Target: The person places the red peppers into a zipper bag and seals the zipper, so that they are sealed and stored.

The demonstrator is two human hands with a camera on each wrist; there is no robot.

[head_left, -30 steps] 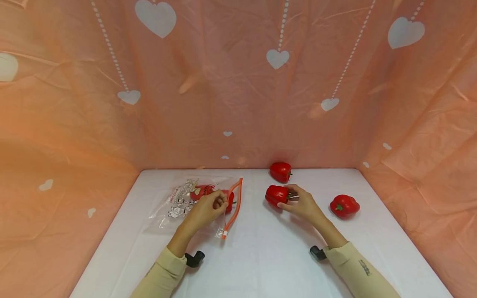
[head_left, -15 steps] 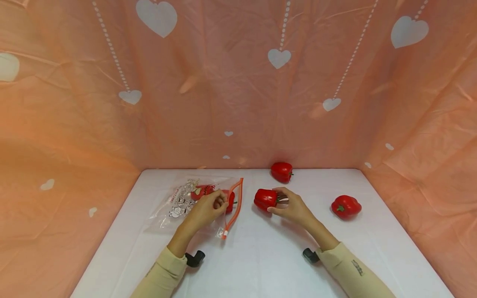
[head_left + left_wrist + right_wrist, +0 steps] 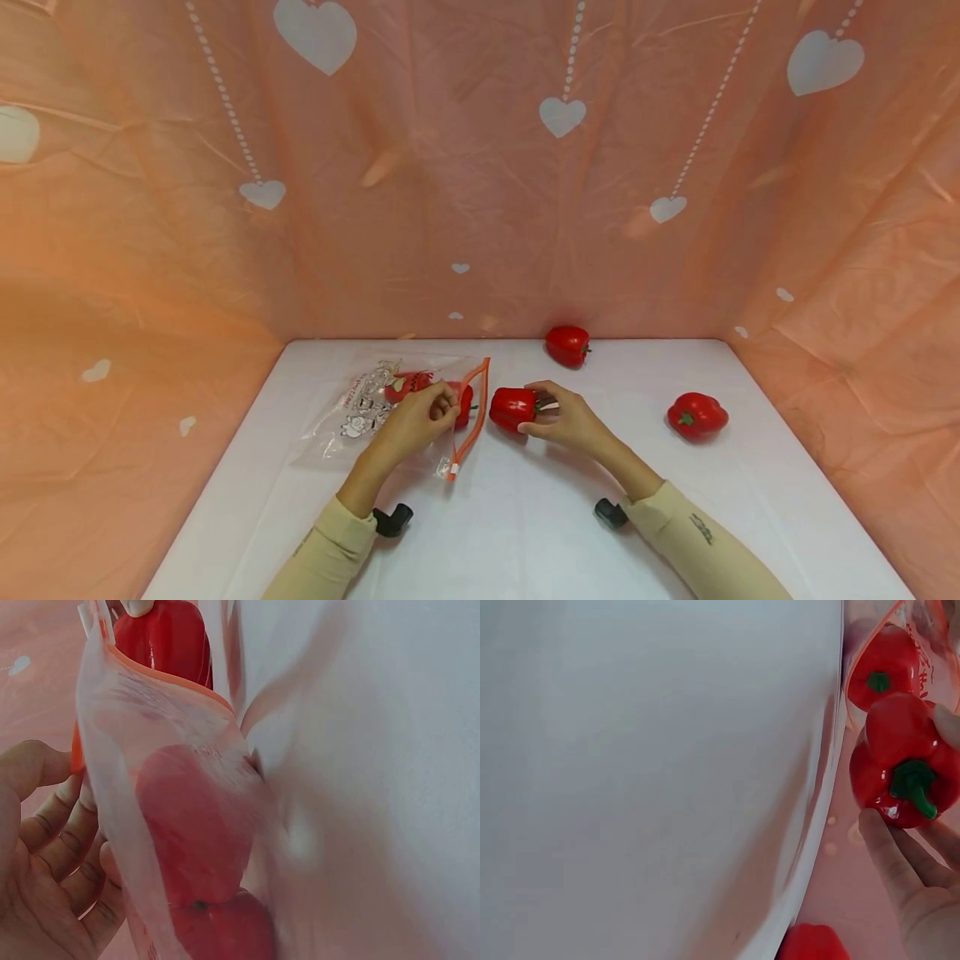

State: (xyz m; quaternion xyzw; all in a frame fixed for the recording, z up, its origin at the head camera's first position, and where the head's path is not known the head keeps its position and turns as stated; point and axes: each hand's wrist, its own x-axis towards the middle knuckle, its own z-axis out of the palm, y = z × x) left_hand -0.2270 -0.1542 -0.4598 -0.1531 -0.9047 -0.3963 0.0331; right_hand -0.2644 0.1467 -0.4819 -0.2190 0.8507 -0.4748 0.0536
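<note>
Holds in the right hand (image 3: 564, 419) a glossy, lobed red pepper (image 3: 513, 409), just beside the open orange-edged mouth of a clear, crinkled plastic bag (image 3: 356, 427). Pinches the bag's smooth rim in the left hand (image 3: 414, 423). Encloses two rounded peppers (image 3: 196, 825) within thin film.

Between my forearms (image 3: 633, 467) there's room toward the near edge of the table (image 3: 517, 533); leftward, the orange rim (image 3: 480, 417) of the bag (image 3: 363, 408) stands across my right hand (image 3: 566, 421), a bagged pepper (image 3: 892, 656) just behind it; a loose pepper (image 3: 567, 346) obstructs the far edge, another pepper (image 3: 697, 417) the right
</note>
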